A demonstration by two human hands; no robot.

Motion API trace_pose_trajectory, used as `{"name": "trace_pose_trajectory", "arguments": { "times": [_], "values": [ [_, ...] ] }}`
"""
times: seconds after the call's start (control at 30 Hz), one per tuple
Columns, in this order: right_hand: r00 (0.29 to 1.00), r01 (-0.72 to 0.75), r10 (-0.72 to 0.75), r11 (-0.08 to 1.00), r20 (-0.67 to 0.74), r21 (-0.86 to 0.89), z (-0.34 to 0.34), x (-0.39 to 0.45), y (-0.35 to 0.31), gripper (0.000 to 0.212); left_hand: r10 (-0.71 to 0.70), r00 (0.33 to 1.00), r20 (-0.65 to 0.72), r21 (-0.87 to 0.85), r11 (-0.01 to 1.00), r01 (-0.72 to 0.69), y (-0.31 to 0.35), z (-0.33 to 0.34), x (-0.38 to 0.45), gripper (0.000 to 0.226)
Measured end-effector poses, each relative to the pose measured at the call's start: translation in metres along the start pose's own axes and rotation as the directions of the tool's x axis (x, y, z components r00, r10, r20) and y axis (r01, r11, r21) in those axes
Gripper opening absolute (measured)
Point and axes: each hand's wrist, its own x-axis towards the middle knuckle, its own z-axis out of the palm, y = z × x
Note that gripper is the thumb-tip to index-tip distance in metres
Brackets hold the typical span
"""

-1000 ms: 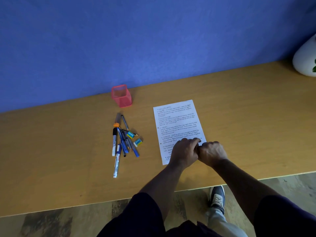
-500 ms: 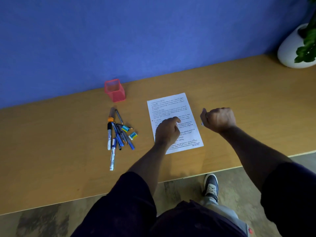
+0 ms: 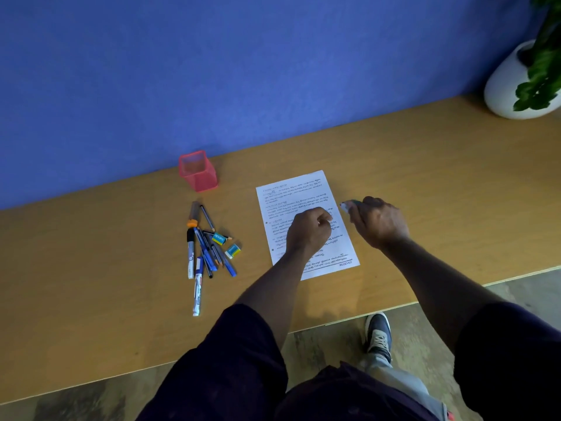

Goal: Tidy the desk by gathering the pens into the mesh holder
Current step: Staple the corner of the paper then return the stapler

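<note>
A pink mesh holder (image 3: 198, 171) stands near the blue wall, with nothing visible inside it. Below it lies a loose pile of pens and markers (image 3: 204, 247), with one white marker (image 3: 197, 294) stretching toward the desk's front. My right hand (image 3: 378, 221) is shut on a small green-and-white pen or highlighter (image 3: 349, 205) just right of the printed sheet (image 3: 306, 189). My left hand (image 3: 308, 230) rests on that sheet with its fingers curled; I cannot see anything in it.
Two small erasers (image 3: 226, 244) lie at the right side of the pen pile. A white pot with a green plant (image 3: 516, 86) stands at the far right of the wooden desk (image 3: 91, 284). The desk's front edge runs below my arms.
My hands, joined over the sheet's lower edge a second ago, have parted. The right hand went right and up, and a pen tip now shows from it. The left hand stays on the sheet.
</note>
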Motion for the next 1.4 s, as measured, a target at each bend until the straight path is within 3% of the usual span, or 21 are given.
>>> {"name": "trace_pose_trajectory", "arguments": {
  "times": [0.13,0.27,0.43,0.67,0.9,0.97,1.07,1.23,1.4],
  "values": [
    [0.997,-0.027,0.018,0.991,0.073,0.129,0.008,0.005,0.0,0.028,-0.106,0.992,0.067,-0.187,0.975,0.117,0.021,0.004,0.012,0.027],
    [0.991,-0.055,0.034,0.986,0.132,0.16,0.014,0.012,0.004,0.029,-0.115,0.991,0.067,-0.251,0.959,0.128,0.036,0.013,0.027,0.033],
    [0.991,-0.087,0.075,0.99,0.113,0.111,0.017,0.029,0.013,0.031,-0.099,0.995,0.0,-0.217,0.971,0.097,0.051,0.024,0.048,0.036],
    [0.977,-0.211,0.2,0.96,0.08,0.181,0.028,0.057,0.033,0.024,-0.096,0.994,-0.052,-0.164,0.983,0.087,0.073,0.04,0.084,0.035],
    [0.958,-0.281,0.266,0.944,0.104,0.174,0.041,0.09,0.052,0.021,-0.085,0.989,-0.117,-0.15,0.986,0.067,0.093,0.059,0.119,0.017],
    [0.948,-0.317,0.303,0.925,0.095,0.21,0.044,0.101,0.059,0.022,-0.08,0.991,-0.106,-0.178,0.982,0.061,0.096,0.065,0.13,0.009],
    [0.929,-0.361,0.367,0.882,0.037,0.303,0.046,0.116,0.07,0.022,-0.059,0.995,-0.077,-0.216,0.976,0.041,0.101,0.073,0.148,0.021],
    [0.924,-0.379,0.378,0.886,0.057,0.266,0.053,0.148,0.092,0.03,-0.02,1.0,0.023,-0.26,0.965,0.026,0.108,0.085,0.179,0.043],
    [0.916,-0.398,0.396,0.878,0.066,0.267,0.065,0.177,0.109,0.024,0.031,0.994,0.101,-0.235,0.972,-0.006,0.105,0.092,0.215,0.036]
  ]
}}
